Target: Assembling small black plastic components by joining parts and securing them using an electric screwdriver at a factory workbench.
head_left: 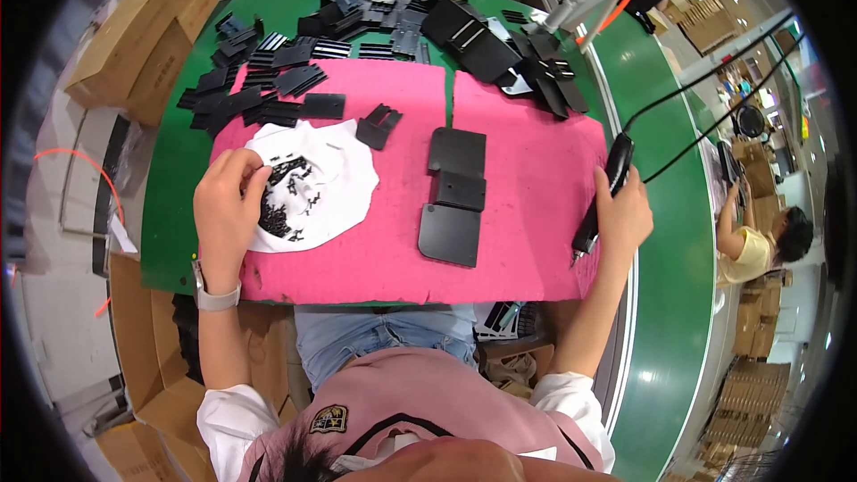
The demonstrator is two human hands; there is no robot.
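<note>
My right hand point(625, 210) grips a black electric screwdriver point(616, 165), its bit pointing down toward the right edge of the pink sheet point(536, 214). My left hand point(230, 201) is closed in a pinch over the left side of a white cloth point(344, 174), beside small black screws point(275, 219) heaped there. Whatever is between its fingertips is too small to make out. In the middle of the sheet lies a black assembly point(458, 192) of two flat plates joined by a narrower middle piece. A loose black bracket point(378, 127) rests just past the cloth.
Black plastic parts point(339, 18) are piled along the far side of the green table point(170, 232). Larger black panels point(469, 40) lie at the far right. A cable point(687, 85) runs from the screwdriver to the upper right. Cardboard boxes point(134, 45) stand at left; another person point(759, 250) sits at right.
</note>
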